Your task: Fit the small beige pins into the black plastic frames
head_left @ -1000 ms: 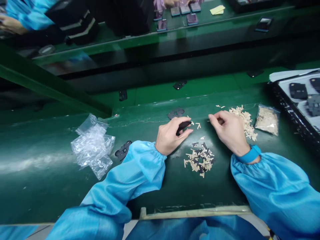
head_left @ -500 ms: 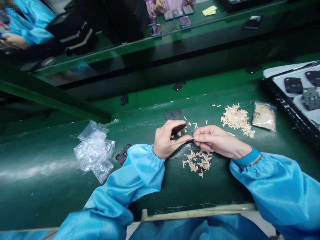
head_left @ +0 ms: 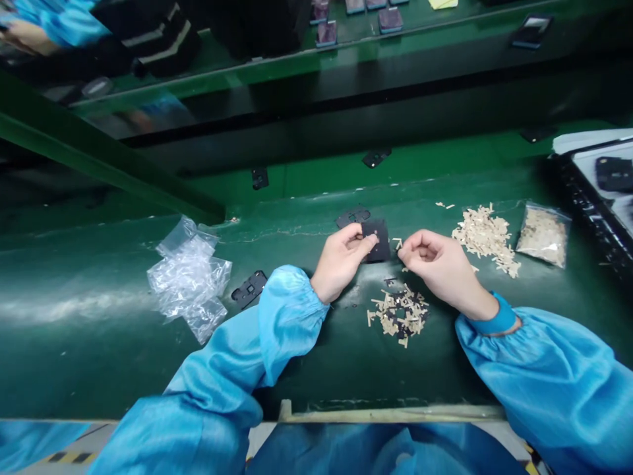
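Note:
My left hand (head_left: 341, 258) grips a flat black plastic plate (head_left: 378, 241) by its left side, thumb on top. Just right of the plate, my right hand (head_left: 440, 267) has thumb and forefinger pinched together; whatever is between the fingertips is too small to make out. Under the hands lies a mixed pile of small beige and black strips (head_left: 401, 313). A larger heap of beige strips (head_left: 487, 237) spreads beyond my right hand, beside a clear zip bag (head_left: 544, 234) full of similar pieces. Behind my left hand rests another black plate with cut-outs (head_left: 352, 217).
Crumpled clear plastic bags (head_left: 190, 280) lie at left, near a black part (head_left: 248, 289). More black parts (head_left: 376, 158) lie along the back. A black-edged tray (head_left: 593, 198) stands at right. A green post (head_left: 113, 152) slants in from the left. A co-worker's blue sleeve (head_left: 74, 23) shows top left.
My hands have drawn apart. The left has turned the black plate so its flat face shows, and the right has moved off to the right, still pinched. The view has shifted slightly.

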